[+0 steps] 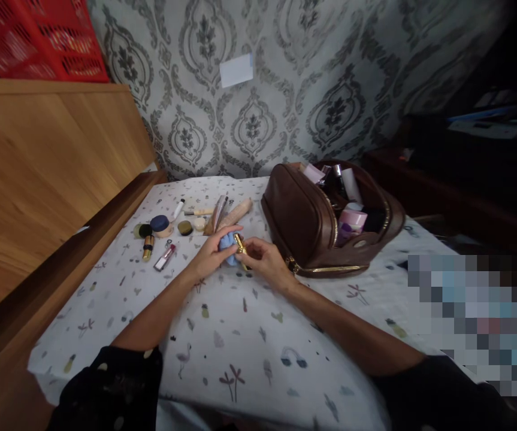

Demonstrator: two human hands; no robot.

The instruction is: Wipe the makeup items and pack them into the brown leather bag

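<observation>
My left hand (213, 252) is closed around a bunched light-blue cloth (226, 242). Pinched in the fingers of my right hand (267, 261) is a small shiny gold cosmetic tube (241, 244), upright but tilted, touching the cloth. Its exact kind is hard to make out. Just beyond my hands lie a clear brown-tinted pouch or tube (217, 214) and a beige tube-like item (239, 211). To the right, a brown leather makeup bag (292, 206) stands unzipped, filled with several cosmetics, among them a pink round container (353, 218).
Left of my hands lie a blue-lidded jar (161, 225), an olive-lidded jar (185, 228), a gold-and-black tube (148, 248), a lip gloss tube (165, 257) and a white tube (178, 209). A wooden cabinet (51, 161) borders the patterned cloth (222, 359) on the left.
</observation>
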